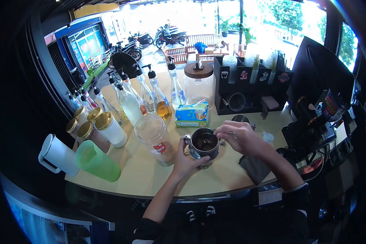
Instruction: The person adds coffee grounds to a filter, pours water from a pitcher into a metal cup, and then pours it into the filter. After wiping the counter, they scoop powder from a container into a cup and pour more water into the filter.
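My left hand (188,163) is wrapped round the side of a shiny metal cup (200,154) near the counter's front edge. Dark liquid (204,143) shows inside the cup, with light glinting on it. At the right of the cup's rim, my right hand (243,137) is closed in a pinch on a thin metal handle (233,133); its lower end is hidden, so its kind cannot be told. Just left of the cup stands a large clear plastic container (150,136) with a red print. A blue and green tissue pack (192,115) lies behind the cup.
Pump bottles (162,107) and gold-lidded jars (110,129) crowd the left side, near a green pitcher (97,160) and a white jug (57,154). At the back stand a wood-lidded jar (199,83) and a black cup organizer (248,91). A dark cloth (256,168) lies at right.
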### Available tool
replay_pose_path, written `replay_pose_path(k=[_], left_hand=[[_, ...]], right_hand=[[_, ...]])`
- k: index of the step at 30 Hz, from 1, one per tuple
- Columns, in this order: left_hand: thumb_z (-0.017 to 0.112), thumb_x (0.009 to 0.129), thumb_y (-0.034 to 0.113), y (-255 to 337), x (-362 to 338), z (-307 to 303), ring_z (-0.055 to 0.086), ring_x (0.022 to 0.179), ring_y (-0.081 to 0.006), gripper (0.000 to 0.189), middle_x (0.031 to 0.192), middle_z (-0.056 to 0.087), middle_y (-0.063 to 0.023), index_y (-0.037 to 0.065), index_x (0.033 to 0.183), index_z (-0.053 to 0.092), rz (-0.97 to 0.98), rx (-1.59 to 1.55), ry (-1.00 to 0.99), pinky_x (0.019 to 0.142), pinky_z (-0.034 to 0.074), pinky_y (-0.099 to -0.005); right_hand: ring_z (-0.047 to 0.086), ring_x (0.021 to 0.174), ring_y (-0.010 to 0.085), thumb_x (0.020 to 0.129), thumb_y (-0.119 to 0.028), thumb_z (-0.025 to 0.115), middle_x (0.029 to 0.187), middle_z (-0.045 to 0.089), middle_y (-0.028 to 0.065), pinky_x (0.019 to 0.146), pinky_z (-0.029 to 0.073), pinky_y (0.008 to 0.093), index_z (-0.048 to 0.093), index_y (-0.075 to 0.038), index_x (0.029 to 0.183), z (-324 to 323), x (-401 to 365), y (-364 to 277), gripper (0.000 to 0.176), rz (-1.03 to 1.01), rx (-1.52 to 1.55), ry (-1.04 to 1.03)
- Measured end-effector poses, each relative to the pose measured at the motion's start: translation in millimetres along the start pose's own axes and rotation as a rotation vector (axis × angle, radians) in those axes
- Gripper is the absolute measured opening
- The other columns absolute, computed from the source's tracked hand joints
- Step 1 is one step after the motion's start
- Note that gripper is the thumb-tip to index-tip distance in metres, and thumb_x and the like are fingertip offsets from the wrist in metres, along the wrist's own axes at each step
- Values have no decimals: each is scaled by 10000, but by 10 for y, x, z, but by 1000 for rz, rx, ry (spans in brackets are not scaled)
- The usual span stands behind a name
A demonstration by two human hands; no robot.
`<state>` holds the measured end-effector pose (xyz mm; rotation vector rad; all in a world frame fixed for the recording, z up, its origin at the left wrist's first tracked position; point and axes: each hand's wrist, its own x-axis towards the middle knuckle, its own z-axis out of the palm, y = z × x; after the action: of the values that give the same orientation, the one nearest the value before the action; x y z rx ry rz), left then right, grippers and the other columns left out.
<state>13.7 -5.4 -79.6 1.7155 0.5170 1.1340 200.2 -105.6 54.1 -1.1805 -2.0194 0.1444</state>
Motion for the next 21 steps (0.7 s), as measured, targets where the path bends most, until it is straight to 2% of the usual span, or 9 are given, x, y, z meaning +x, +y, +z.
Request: replay_pose_path(k=[2, 10, 21], left_hand=[[891, 582, 186, -8, 4, -18, 535, 1123, -188, 825, 1178, 555, -89, 35, 1252, 433, -4, 19, -36, 1005, 389, -340], [889, 584, 187, 13, 10, -29, 530, 1134, -189, 837, 1194, 549, -93, 30, 1265, 428, -14, 48, -46, 1014, 385, -344], [887, 588, 186, -42, 1, -30, 529, 1139, -195, 834, 1200, 546, -96, 29, 1267, 428, 5, 56, -44, 1013, 390, -347]], right_hand=[[640, 744, 298, 880, -58, 612, 820, 629, 138, 641, 508, 353, 626, 19, 931, 12, 7, -2, 93, -26, 10, -13], [611, 718, 325, 884, -75, 613, 834, 612, 147, 629, 487, 392, 614, 20, 928, -5, 7, 24, 104, -25, 61, -2], [608, 743, 341, 905, -112, 594, 847, 605, 140, 647, 487, 399, 603, 15, 923, 42, 38, -3, 128, -11, 50, -17]])
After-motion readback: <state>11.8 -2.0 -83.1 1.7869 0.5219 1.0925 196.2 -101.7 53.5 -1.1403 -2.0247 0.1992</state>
